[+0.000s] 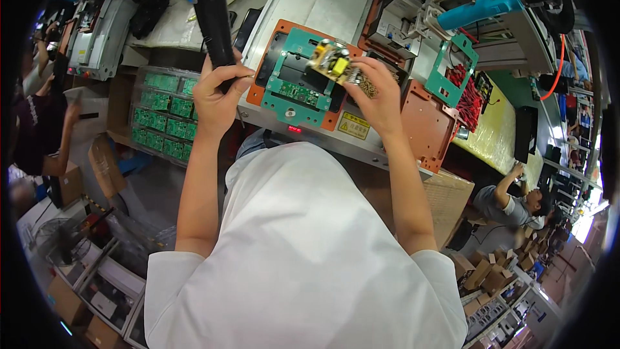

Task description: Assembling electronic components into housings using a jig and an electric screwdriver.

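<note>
My left hand [216,97] is closed around the lower end of a long black cylindrical tool [212,16], which looks like an electric screwdriver; its tip is hidden. Thumb and forefinger come together beside the fixture. In my right hand [378,94] is a circuit board [330,63] bearing a yellow transformer and other parts, held tilted by its right end. It hangs over a teal fixture plate [290,115] set in an orange frame [255,95]. Another green circuit board [294,92] lies in the near part of that fixture.
A clear tray [137,119] of green boards sits to my left. On the right are an empty orange frame [426,130], a teal plate [470,58], red wire bundles [460,94] and a blue-handled tool [481,11]. Other people work at both sides, including a person [507,201] at right.
</note>
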`<state>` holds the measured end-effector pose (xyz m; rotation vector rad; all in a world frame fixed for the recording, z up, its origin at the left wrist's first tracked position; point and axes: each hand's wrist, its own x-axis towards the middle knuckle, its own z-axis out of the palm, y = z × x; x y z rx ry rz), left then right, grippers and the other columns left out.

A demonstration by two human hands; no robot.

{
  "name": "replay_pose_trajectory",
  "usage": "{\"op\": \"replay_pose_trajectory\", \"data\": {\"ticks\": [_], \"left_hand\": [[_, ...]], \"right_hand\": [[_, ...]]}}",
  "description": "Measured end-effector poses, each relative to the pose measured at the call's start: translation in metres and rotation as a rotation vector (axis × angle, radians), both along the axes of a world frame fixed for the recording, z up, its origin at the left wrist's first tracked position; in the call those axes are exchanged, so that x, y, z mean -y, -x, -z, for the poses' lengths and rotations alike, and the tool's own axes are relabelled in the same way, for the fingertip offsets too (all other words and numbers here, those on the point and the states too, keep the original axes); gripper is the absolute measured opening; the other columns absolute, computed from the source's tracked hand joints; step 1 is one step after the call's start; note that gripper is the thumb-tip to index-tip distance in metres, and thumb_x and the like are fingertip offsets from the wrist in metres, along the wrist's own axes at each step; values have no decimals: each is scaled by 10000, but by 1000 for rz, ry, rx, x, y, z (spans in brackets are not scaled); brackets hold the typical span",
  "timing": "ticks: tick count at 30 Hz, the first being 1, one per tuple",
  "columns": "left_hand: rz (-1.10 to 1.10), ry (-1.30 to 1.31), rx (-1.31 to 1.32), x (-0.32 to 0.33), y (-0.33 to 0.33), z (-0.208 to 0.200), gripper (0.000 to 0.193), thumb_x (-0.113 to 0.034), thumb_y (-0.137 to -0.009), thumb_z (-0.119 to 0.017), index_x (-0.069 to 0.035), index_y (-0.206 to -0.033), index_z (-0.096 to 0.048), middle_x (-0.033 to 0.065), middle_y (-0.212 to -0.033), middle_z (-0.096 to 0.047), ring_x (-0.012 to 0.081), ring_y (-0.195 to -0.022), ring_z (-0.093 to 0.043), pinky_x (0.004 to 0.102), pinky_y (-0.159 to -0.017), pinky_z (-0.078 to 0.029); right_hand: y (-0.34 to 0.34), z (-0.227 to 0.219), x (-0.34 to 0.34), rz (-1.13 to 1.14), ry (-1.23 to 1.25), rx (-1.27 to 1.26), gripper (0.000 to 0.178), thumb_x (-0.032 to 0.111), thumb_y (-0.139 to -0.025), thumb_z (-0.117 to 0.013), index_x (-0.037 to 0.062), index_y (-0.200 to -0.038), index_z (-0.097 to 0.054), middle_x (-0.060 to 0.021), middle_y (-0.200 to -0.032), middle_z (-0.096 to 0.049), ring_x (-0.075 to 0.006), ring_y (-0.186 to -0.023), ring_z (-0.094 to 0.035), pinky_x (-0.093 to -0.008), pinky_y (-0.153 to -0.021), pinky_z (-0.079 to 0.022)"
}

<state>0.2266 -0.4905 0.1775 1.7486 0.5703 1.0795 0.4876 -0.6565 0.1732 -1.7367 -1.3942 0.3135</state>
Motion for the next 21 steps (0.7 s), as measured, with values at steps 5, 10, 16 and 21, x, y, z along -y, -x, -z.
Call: {"op": "replay_pose_trajectory", "data": {"ticks": [5,10,16,21], "left_hand": [[-18,-32,2,5,-8,-6,175,13,-782,-788,-36,-941,-735,84,-1055,-583,178,-940,-576,267,-791,-469],[-67,-1,40,13,-6,-2,177,0,-785,-795,-53,-946,-742,76,-1056,-575,169,-927,-579,269,-790,-480],[-110,-24,8,12,1,6,184,-5,-788,-795,-64,-955,-747,70,-1063,-574,177,-950,-580,269,-824,-477],[-94,25,15,12,0,6,186,-8,-785,-799,-63,-955,-748,70,-1063,-573,179,-957,-581,267,-831,-478]], "right_hand": [[5,18,-20,-124,46,-22,393,84,-786,-786,8,-1144,-645,-91,-1213,-639,-258,-1119,-623,-345,-949,-494],[0,22,-24,-181,53,-4,394,85,-784,-784,11,-1146,-646,-94,-1211,-640,-270,-1127,-623,-369,-1006,-475],[-7,32,-25,-182,25,119,386,87,-783,-777,11,-1138,-646,-104,-1192,-643,-292,-1125,-621,-461,-1124,-390],[-3,32,-24,-162,34,99,379,87,-787,-773,8,-1134,-644,-105,-1193,-645,-297,-1127,-623,-458,-1115,-400]]}}
